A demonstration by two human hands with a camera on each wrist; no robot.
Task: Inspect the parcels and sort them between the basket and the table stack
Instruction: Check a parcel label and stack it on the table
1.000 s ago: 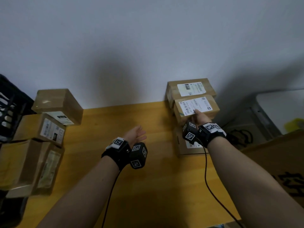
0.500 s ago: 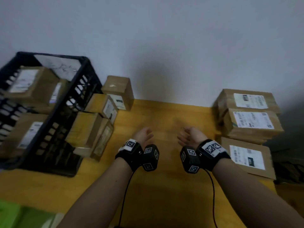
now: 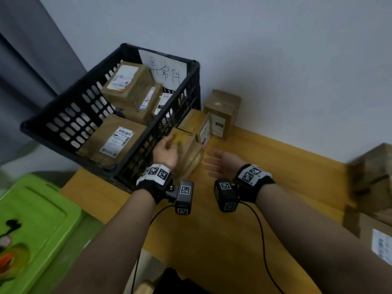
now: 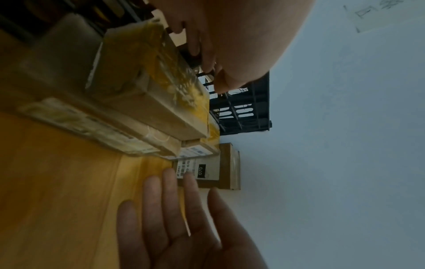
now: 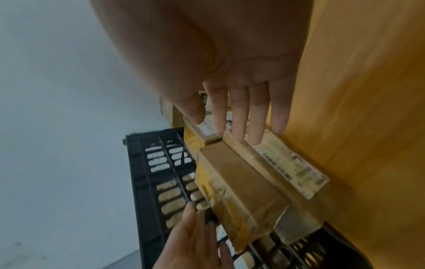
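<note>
Cardboard parcels (image 3: 186,149) are lying at centre frame on the yellow surface (image 3: 265,166), beside the black basket (image 3: 84,107) at upper left, which is holding more parcels. Both hands are reaching with relaxed fingers, grasping nothing: left hand (image 3: 166,150) beside the top parcel, right hand (image 3: 222,164) just right.

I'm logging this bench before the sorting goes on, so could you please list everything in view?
black slatted plastic basket: one, left end of the wooden table, holding at least four brown labelled parcels
brown cardboard parcels beside the basket: about four, loose pile
brown parcel stack: right edge, blurred
white handwritten sheet: one, in the basket
green plastic lid: one, lower left
left hand: open, by the pile
right hand: open, fingers straight
</note>
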